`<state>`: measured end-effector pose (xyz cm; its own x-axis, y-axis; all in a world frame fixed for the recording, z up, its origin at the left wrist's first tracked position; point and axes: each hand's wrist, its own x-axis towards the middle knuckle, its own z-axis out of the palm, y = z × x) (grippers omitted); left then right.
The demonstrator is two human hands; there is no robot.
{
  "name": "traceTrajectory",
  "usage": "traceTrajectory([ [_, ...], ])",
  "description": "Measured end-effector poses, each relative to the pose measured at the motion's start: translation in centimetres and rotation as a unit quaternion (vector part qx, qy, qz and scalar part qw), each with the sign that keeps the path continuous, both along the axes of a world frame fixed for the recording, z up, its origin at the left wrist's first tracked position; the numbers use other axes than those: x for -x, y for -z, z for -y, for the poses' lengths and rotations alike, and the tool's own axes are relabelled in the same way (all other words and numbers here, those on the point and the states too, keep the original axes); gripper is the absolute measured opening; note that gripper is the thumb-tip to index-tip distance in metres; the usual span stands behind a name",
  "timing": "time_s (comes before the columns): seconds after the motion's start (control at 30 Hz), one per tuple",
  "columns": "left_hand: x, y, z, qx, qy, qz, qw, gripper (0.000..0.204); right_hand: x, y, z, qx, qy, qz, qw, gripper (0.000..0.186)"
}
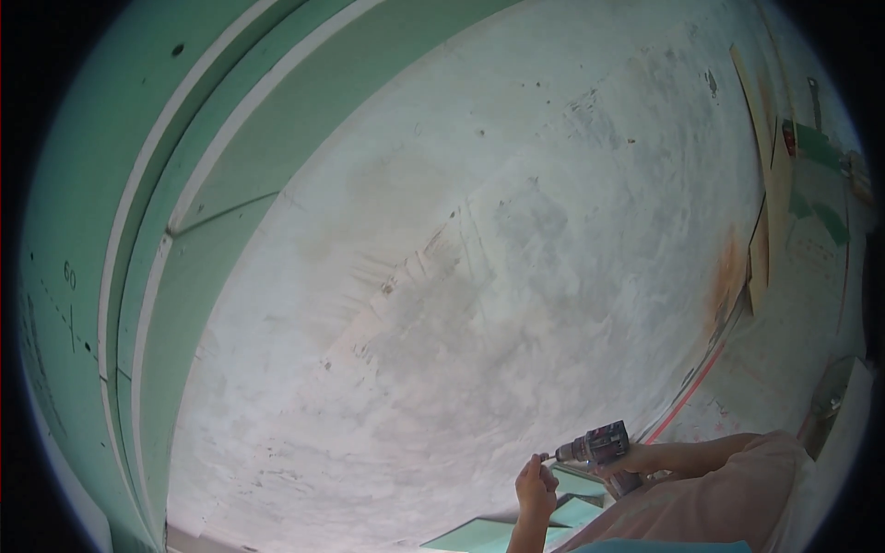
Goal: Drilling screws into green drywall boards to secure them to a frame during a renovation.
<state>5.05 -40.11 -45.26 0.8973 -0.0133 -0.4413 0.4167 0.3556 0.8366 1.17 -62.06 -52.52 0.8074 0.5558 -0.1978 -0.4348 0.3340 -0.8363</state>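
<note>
At the lower right, a dark cordless drill (604,444) points to the left. My right hand (630,461) is closed around its grip, which my clothing and the drill body partly hide. Just ahead of the drill's tip is my left hand (535,484), raised with its fingertips pinched together at the bit (549,456). Whatever small thing sits between those fingers is too small to make out.
A stained grey-white plaster surface (479,276) fills the middle. Green boards with pale-edged steps (230,175) curve along the left. Cut green board pieces (475,535) lie below my hands. Wooden strips (761,230) and green scraps (816,143) are at the right, near a red line (682,398).
</note>
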Motion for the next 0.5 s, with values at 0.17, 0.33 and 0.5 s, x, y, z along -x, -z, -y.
traceTrajectory([
  [0.17, -0.9, -2.2, -1.6, 0.007, 0.05, 0.062, 0.997, 0.032, 1.1, -2.4, -2.6, -0.013, 0.055, -0.015, 0.998, 0.034],
  [0.33, -0.5, -4.4, -1.0, 0.002, 0.14, 0.112, 0.984, 0.052, -1.3, -8.7, -1.5, -0.016, 0.159, 0.076, 0.984, 0.033],
  [0.5, -1.2, -6.2, 3.4, -0.026, 0.206, 0.2, 0.958, 0.057, -4.6, -14.3, 5.2, 0.108, 0.225, 0.265, 0.931, 0.029],
])
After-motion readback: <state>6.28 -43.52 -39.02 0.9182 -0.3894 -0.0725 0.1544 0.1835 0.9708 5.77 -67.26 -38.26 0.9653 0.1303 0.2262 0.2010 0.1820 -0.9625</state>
